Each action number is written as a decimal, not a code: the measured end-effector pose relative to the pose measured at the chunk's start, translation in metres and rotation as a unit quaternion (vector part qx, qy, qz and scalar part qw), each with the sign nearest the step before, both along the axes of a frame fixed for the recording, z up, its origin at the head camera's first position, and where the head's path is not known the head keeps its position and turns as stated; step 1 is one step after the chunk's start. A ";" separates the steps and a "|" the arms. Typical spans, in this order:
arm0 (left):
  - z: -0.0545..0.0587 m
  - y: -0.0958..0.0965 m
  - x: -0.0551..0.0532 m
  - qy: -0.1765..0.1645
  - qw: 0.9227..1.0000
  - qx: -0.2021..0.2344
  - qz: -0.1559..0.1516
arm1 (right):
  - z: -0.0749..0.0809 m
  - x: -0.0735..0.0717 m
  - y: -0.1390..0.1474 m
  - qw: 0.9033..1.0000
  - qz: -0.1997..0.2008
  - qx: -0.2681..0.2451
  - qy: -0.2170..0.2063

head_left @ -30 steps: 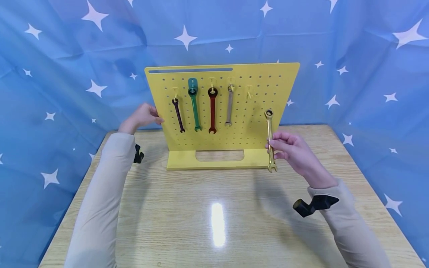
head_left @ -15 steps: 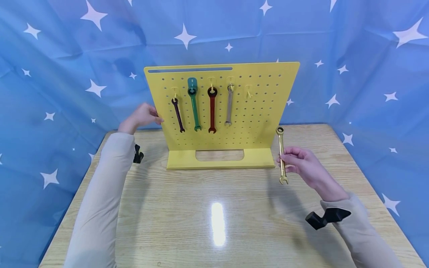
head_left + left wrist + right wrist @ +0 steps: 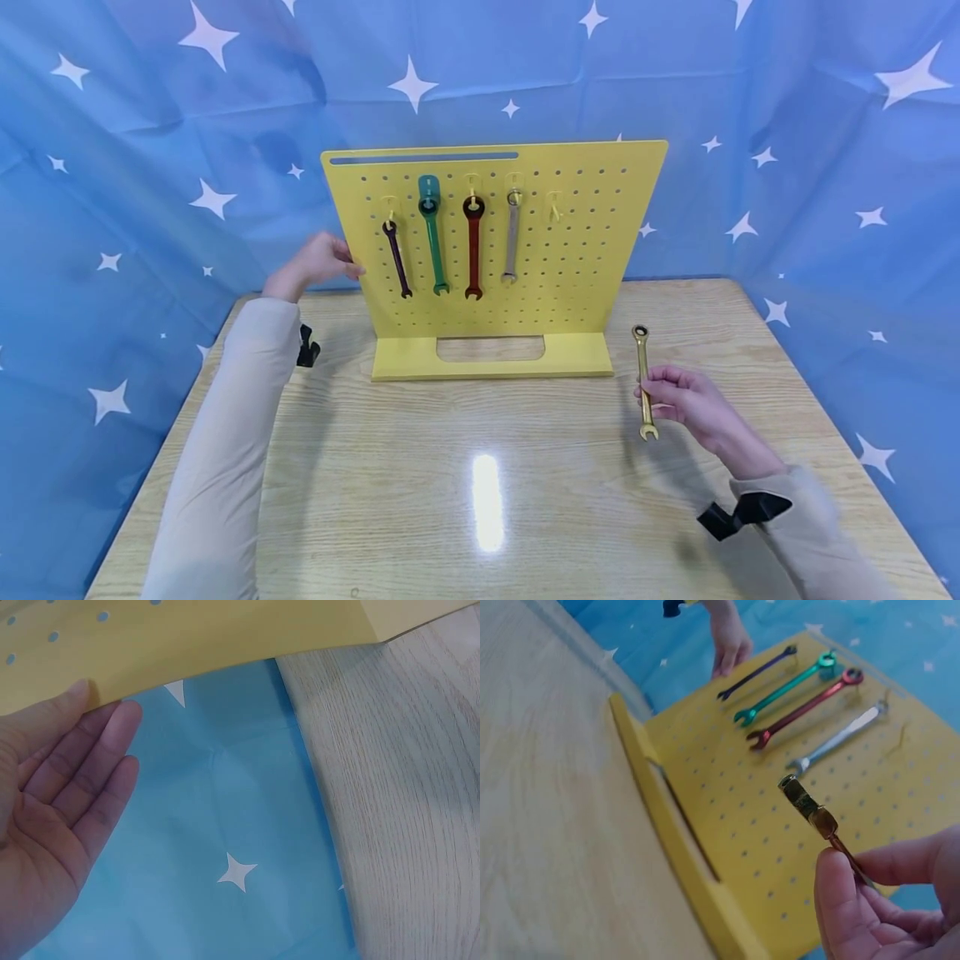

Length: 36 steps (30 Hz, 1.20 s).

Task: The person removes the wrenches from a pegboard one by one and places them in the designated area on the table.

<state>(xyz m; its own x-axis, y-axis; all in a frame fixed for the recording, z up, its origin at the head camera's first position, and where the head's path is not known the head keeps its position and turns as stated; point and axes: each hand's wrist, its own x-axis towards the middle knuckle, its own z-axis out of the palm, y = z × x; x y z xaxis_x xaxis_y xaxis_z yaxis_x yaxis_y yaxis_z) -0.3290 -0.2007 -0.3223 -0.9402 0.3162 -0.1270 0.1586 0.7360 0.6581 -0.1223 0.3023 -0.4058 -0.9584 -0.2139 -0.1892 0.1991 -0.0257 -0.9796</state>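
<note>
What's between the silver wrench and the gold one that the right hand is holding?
Between the silver wrench and the gold wrench, the head view shows an empty hook, yellow board, then bare tabletop.

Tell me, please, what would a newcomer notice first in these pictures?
Probably the yellow pegboard standing at the far side of the table, where four wrenches hang: purple, green, red and silver. Then the shiny gold wrench held in the right hand, right of the pegboard's base.
</note>
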 end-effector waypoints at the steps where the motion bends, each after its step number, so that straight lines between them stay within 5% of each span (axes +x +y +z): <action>1: 0.000 0.000 0.000 -0.001 1.000 0.001 0.000 | -0.003 0.001 0.002 1.000 0.000 0.000 -0.004; 20: 0.000 -0.001 0.000 -0.005 1.000 0.010 -0.004 | -0.038 0.009 0.022 0.992 -0.014 0.083 -0.092; 36: 0.001 -0.001 0.001 -0.004 1.000 0.013 -0.002 | -0.054 0.007 0.024 0.985 -0.020 0.128 -0.112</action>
<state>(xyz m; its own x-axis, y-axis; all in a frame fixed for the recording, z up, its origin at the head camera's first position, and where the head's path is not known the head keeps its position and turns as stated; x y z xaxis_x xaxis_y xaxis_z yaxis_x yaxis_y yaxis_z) -0.3282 -0.2015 -0.3214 -0.9378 0.3235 -0.1259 0.1568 0.7184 0.6778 -0.1156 0.3265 -0.4596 -0.8927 -0.0952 -0.4404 0.4155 0.2043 -0.8864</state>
